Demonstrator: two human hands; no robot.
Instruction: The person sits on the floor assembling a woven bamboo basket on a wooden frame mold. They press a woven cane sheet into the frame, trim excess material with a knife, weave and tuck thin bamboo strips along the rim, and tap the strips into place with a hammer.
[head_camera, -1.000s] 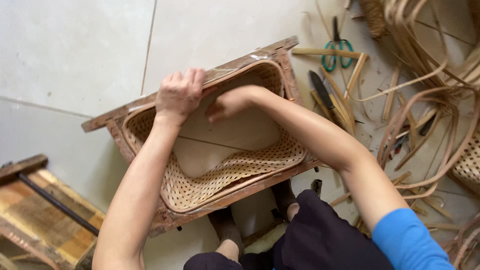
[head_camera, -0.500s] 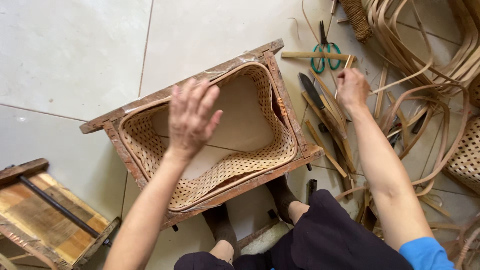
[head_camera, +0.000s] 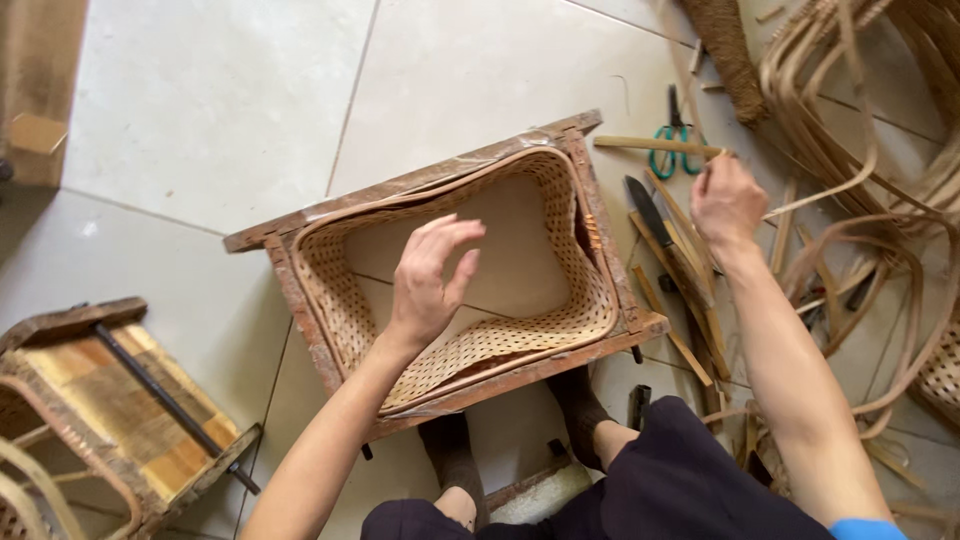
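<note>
My left hand (head_camera: 430, 275) hovers spread over the woven basket (head_camera: 455, 285) in its wooden frame (head_camera: 300, 310). My right hand (head_camera: 727, 200) pinches a cane strip (head_camera: 830, 195) beside the knife (head_camera: 648, 210).

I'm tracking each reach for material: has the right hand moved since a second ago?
Yes. The right hand has left the woven basket in the wooden frame and gone out to the right, to the cane strips near the green scissors.
</note>
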